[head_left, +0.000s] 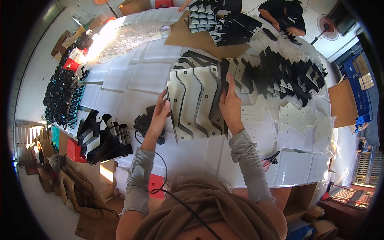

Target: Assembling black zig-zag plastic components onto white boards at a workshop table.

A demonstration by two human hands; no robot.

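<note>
I see my left hand [161,109] and right hand [230,105] gripping opposite edges of a stack of cream cut sheets [196,103], held between them above the bench [132,76].

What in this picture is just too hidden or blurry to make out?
- Head view: the undersides of the white cut sheets are hidden where the left hand and right hand hold them.
- The black device is partly covered by the left hand.
- The other person is cut off by the top edge.
- The far black pieces blur into one mass.
- The bright patch is washed out by glare.
</note>
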